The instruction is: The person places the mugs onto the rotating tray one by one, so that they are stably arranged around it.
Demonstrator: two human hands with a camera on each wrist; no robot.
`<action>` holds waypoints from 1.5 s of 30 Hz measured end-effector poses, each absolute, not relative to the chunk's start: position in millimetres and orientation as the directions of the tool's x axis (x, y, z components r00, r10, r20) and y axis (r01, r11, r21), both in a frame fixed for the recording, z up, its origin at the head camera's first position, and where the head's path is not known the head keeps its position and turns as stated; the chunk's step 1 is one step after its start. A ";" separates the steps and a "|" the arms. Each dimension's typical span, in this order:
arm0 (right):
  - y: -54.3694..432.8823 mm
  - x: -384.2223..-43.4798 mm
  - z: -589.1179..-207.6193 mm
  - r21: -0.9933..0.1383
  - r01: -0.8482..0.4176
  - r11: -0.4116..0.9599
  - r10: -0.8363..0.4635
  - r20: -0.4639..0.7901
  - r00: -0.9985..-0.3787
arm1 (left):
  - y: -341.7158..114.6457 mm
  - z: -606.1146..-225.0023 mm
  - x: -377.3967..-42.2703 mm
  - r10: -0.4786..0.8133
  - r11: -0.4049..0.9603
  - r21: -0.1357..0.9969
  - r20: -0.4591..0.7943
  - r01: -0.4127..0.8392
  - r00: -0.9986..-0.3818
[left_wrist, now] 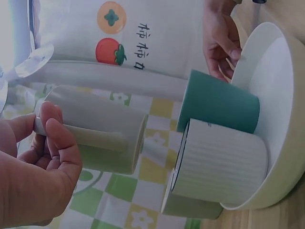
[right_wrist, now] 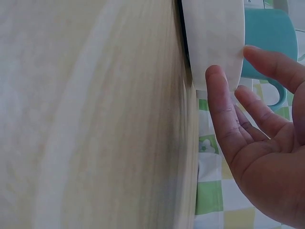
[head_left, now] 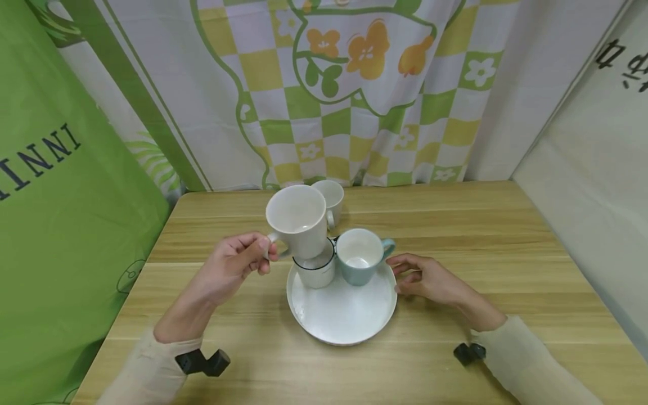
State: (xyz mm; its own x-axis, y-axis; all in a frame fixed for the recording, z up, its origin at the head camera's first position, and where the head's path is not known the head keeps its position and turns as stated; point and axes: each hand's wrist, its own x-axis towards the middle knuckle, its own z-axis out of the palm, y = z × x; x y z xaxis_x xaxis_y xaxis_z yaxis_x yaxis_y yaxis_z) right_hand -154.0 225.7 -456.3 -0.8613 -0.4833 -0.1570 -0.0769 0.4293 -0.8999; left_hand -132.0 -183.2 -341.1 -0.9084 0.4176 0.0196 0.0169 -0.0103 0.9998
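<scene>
My left hand (head_left: 230,267) pinches the handle of a white mug (head_left: 310,243). In the left wrist view this mug (left_wrist: 107,119) is raised clear of the other cups. Below it, a white ribbed cup with a dark rim (head_left: 316,278) stands on a round white tray (head_left: 344,323). Beside that cup, a teal mug (head_left: 357,274) stands on the tray, its handle pointing right. My right hand (head_left: 427,278) is at the tray's right side with loosely bent fingers. The right wrist view shows its fingertips (right_wrist: 217,71) right at the tray's outer wall.
Behind the held mug, another white mug (head_left: 334,194) stands toward the back, partly hidden. The wooden table (head_left: 466,225) ends at a checked, flowered curtain (head_left: 364,129). A green cloth (head_left: 61,225) hangs on the left, a white one (head_left: 597,169) on the right.
</scene>
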 end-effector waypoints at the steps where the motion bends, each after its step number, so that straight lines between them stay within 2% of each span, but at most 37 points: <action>1: 225.5 -154.0 -456.6 -0.900 -0.078 0.430 -0.484 -0.157 -0.861 | -182.5 -341.6 -130.7 0.424 -0.004 1.000 0.015 0.015 -0.906; 10: 225.0 -155.4 -461.2 -0.890 -0.071 0.450 -0.473 -0.170 -0.864 | -172.6 -342.6 -119.1 0.515 0.015 0.998 0.038 0.054 -0.856; 21: 224.5 -155.1 -460.0 -0.889 -0.060 0.455 -0.466 -0.180 -0.866 | -155.0 -349.0 -108.4 0.577 0.032 0.999 0.003 0.026 -0.817; 29: 225.4 -155.9 -460.9 -0.894 -0.067 0.442 -0.475 -0.170 -0.864 | -141.6 -358.2 -100.4 0.659 -0.026 0.999 0.033 0.021 -0.751; 45: 224.7 -157.1 -462.6 -0.898 -0.114 0.425 -0.489 -0.121 -0.864 | -122.2 -383.0 -96.3 0.721 0.005 1.000 -0.003 0.000 -0.693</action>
State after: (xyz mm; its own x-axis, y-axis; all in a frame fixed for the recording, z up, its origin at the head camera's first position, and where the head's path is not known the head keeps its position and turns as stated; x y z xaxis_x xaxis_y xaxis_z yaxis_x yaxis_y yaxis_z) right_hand -157.1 224.7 -462.6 -0.8637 -0.4891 -0.1214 -0.1144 0.4248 -0.8980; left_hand -96.3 -122.2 -383.0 -0.6934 0.7206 -0.0033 0.0003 0.0049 1.0000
